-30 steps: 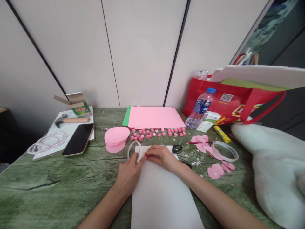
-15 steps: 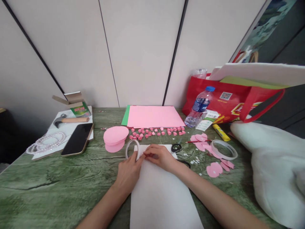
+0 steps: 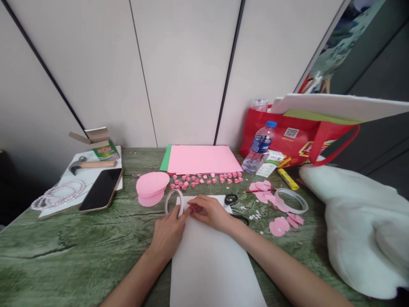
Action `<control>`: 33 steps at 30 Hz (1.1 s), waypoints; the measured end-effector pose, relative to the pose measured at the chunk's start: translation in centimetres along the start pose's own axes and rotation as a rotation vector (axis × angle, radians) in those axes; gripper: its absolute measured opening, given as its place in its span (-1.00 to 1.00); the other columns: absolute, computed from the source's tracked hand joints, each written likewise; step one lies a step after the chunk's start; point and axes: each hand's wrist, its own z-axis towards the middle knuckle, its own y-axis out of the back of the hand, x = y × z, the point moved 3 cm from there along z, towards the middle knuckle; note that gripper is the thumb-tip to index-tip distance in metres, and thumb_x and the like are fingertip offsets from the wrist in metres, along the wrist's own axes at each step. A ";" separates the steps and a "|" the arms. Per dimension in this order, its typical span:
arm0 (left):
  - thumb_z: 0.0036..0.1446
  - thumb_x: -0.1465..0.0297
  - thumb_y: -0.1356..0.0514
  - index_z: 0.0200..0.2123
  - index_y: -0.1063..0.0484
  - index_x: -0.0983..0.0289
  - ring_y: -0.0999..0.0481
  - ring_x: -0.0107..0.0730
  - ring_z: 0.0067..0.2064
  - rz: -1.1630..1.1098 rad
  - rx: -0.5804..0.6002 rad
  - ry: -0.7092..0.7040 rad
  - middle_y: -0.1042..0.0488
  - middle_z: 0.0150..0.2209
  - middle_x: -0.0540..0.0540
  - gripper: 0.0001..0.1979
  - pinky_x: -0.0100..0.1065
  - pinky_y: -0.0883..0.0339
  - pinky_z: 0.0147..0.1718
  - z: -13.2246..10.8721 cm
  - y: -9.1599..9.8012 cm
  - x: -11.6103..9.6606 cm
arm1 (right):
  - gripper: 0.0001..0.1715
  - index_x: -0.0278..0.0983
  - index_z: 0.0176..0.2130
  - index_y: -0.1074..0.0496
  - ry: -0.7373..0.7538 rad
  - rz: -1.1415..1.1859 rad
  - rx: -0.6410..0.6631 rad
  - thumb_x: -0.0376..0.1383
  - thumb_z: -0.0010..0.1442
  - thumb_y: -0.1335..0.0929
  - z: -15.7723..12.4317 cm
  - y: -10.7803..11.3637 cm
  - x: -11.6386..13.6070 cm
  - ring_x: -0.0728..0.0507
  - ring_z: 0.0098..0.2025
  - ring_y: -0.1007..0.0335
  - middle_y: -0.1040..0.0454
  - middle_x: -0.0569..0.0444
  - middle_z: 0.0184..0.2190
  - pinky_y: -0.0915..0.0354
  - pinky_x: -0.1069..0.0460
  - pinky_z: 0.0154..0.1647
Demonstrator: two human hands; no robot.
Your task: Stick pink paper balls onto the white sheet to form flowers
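My left hand (image 3: 168, 228) is closed on a white roll of tape (image 3: 167, 202), which stands on edge beside the thumb and fingers. Fingers bent in a pinch, my right hand (image 3: 209, 212) meets the left fingertips; whatever lies between them is too small to make out. Both hands are over a long white sheet (image 3: 217, 268) that runs toward me. Scissors with black handles (image 3: 231, 199) lie by the right wrist, their blades hidden. Left of the tape rest large pink paper circles (image 3: 152, 183). Several small rolled pink paper pieces (image 3: 193, 184) are scattered beyond the hands.
Pink sheets (image 3: 204, 158) lie at the back. Rightward are a bottle (image 3: 260, 147), a red bag (image 3: 287, 136), a glue stick (image 3: 288, 179), a second tape roll (image 3: 304, 207), pink cutouts (image 3: 279, 226) and a white plush (image 3: 358, 230). Leftward are a phone (image 3: 101, 189), a hammer (image 3: 99, 164) and beads (image 3: 57, 194).
The whole view has shifted slightly, with things appearing a little farther left. Both hands keep nearly the same pose at the tape, the right fingers slightly more curled.
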 end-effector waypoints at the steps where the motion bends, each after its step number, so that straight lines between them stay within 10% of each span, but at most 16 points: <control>1: 0.19 0.54 0.03 0.13 -0.26 0.09 -0.56 -0.23 -0.31 -0.003 -0.006 0.001 -0.46 -0.13 0.19 -0.53 -0.31 -0.39 -0.47 0.0 0.0 0.0 | -0.69 -0.26 -0.09 -0.39 -0.009 0.006 0.001 -0.34 0.12 -0.35 0.0 0.0 0.0 -0.03 -0.35 -0.39 -0.43 0.04 -0.30 -0.35 0.06 -0.26; 16: 0.19 0.51 0.04 0.13 -0.23 0.12 -0.56 -0.23 -0.27 -0.157 -0.065 0.119 -0.49 -0.14 0.15 -0.56 -0.37 -0.32 -0.49 0.0 0.0 0.2 | -0.85 -0.28 -0.24 -0.45 -0.092 -0.001 -0.036 -0.30 0.13 -0.35 -0.1 -0.4 0.5 -0.04 -0.35 -0.36 -0.44 0.04 -0.34 -0.32 0.06 -0.29; 24: 0.14 0.48 0.05 0.22 0.09 0.26 -0.55 -0.25 -0.29 -0.617 -0.337 0.287 -0.49 -0.15 0.16 -0.44 -0.30 -0.36 -0.38 -0.5 1.5 1.7 | -0.79 -0.30 -0.20 -0.45 -0.231 0.099 -0.068 -0.31 0.12 -0.33 0.5 2.8 0.5 -0.08 -0.28 -0.43 -0.50 -0.01 -0.28 -0.35 0.04 -0.29; 33: 0.22 0.35 0.04 0.22 0.04 0.25 -0.48 -0.40 -0.39 -1.025 -0.449 0.292 -0.42 -0.38 0.01 -0.50 -0.31 -0.38 -0.33 -0.3 1.6 2.3 | -0.54 -0.31 -0.21 -0.47 -0.375 -0.491 0.313 -0.62 -0.05 -0.21 -3.2 7.6 1.0 -0.17 -0.10 -0.38 -0.47 -0.08 -0.19 -0.23 0.02 -0.11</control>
